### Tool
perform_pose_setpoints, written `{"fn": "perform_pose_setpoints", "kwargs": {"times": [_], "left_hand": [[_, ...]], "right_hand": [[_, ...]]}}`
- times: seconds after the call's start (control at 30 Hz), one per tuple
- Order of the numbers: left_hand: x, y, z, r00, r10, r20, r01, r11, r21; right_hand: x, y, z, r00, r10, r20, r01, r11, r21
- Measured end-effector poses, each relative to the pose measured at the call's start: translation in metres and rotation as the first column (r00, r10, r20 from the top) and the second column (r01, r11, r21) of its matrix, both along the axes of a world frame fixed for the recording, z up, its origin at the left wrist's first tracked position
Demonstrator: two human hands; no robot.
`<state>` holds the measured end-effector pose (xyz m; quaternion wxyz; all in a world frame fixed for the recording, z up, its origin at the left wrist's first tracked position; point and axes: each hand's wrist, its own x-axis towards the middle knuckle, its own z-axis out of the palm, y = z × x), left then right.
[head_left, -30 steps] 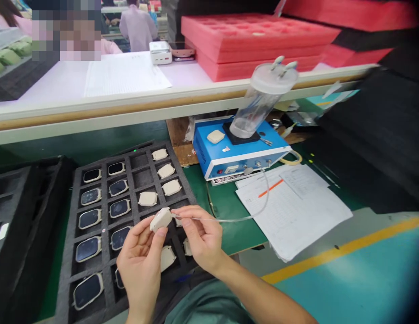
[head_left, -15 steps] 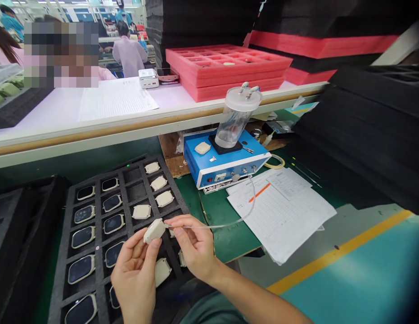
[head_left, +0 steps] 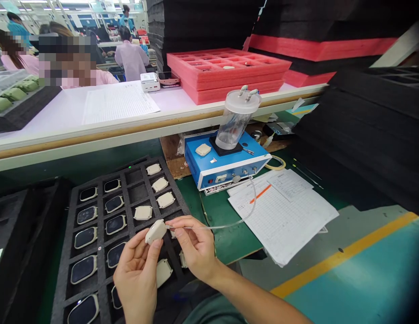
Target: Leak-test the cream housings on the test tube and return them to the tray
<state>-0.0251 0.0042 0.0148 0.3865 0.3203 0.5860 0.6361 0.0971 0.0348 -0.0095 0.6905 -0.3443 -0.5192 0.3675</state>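
My left hand [head_left: 139, 272] pinches a cream-coloured smartwatch case [head_left: 155, 231] by its edges, above a black foam tray [head_left: 103, 211]. Close against the case's right side, my right hand [head_left: 194, 245] grips the thin end of a clear tube [head_left: 226, 226]. The tip points at the case; whether it touches I cannot tell. From my fingers the tube curves back to the front of a blue control box [head_left: 229, 164]. In the tray's left columns lie smartwatches with dark screens [head_left: 86, 237]; its right columns hold more cream cases [head_left: 165, 200].
On the blue box stand a clear cylinder [head_left: 233, 123] and another cream case [head_left: 203, 150]. Papers [head_left: 286, 216] lie to its right. A white shelf [head_left: 121, 119] crosses behind, bearing red foam trays [head_left: 226, 81]. Black foam stacks [head_left: 361, 139] rise at right. Several people sit beyond.
The whole view has shifted slightly, with the scene a little lower and to the right. Both hands keep the same hold on the watch case and the tube.
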Motion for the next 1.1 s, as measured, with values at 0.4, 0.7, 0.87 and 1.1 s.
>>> {"fn": "perform_pose_setpoints", "kwargs": {"times": [0.4, 0.7, 0.87, 1.1], "left_hand": [[0.0003, 0.0002, -0.0017, 1.000, -0.021, -0.018, 0.021, 1.000, 0.009], [0.0003, -0.0031, -0.0012, 0.999, -0.029, -0.022, 0.030, 1.000, 0.007], [0.0009, -0.0036, -0.0017, 0.998, -0.042, -0.037, 0.043, 0.999, 0.008], [0.0042, -0.0045, 0.0039, 0.998, -0.057, -0.031, 0.058, 0.998, 0.033]], "right_hand": [[0.0004, -0.0007, -0.0019, 1.000, -0.001, 0.009, 0.001, 1.000, -0.008], [0.0008, -0.0022, -0.0039, 1.000, 0.015, 0.010, -0.015, 0.999, -0.028], [0.0009, -0.0040, -0.0059, 1.000, 0.012, 0.011, -0.012, 1.000, -0.029], [0.0004, -0.0069, -0.0085, 1.000, 0.020, -0.023, -0.021, 0.999, -0.029]]}}
